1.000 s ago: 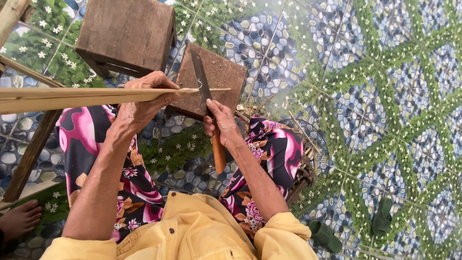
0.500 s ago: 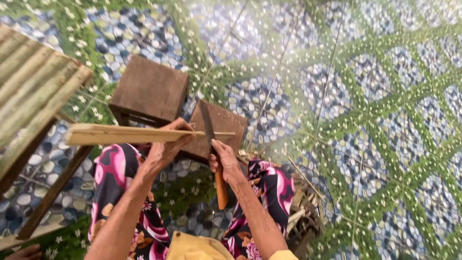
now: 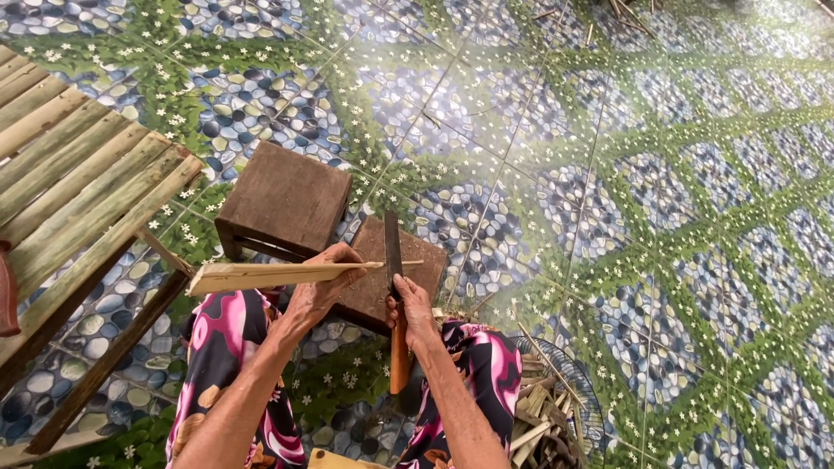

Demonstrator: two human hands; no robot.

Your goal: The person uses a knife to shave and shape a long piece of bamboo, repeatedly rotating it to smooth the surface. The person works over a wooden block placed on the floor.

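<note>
— Gripping what? Your left hand (image 3: 320, 291) clamps the pale split bamboo strip (image 3: 269, 276) level over the brown wooden block (image 3: 426, 260).

— Why? Your right hand (image 3: 412, 306), wrapped around the wooden-handled knife (image 3: 395, 300), sets its blade across the tip.

- The head camera has tilted forward: the yellow shirt seen a second ago is almost out of view, and far more of the green-and-blue pebble-patterned floor (image 3: 625, 174) now shows ahead.
- A slatted bamboo bench (image 3: 78, 191) has come into view at the left.
- The pale split bamboo strip (image 3: 278, 276) in the left hand (image 3: 323, 287) shows its near cut end, formerly beyond the frame's edge.
- A heap of bamboo offcuts (image 3: 543, 417) has appeared beside the right knee.
</note>
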